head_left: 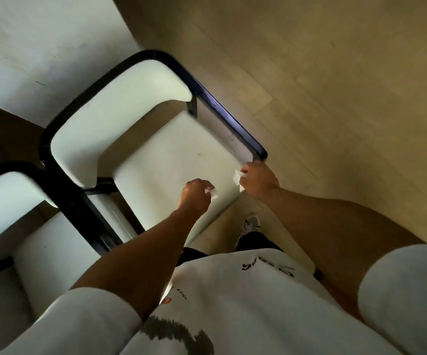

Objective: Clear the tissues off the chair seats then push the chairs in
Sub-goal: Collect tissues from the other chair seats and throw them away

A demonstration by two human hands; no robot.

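Observation:
A white chair (166, 160) with a black frame stands in front of me, its seat bare where it shows. My left hand (194, 197) hovers over the seat's near edge and grips a small white tissue (212, 192). My right hand (257, 181) is at the seat's right front corner, beside the frame's armrest end, and holds another crumpled tissue (238, 178). A second white chair (40, 247) stands at the lower left, partly cut off; the seat part I can see carries no tissue.
A white table top (40, 47) fills the upper left, behind both chair backs. Pale wooden floor (335, 98) spreads to the right. My shoe (252, 224) stands on the floor just below the chair's front edge.

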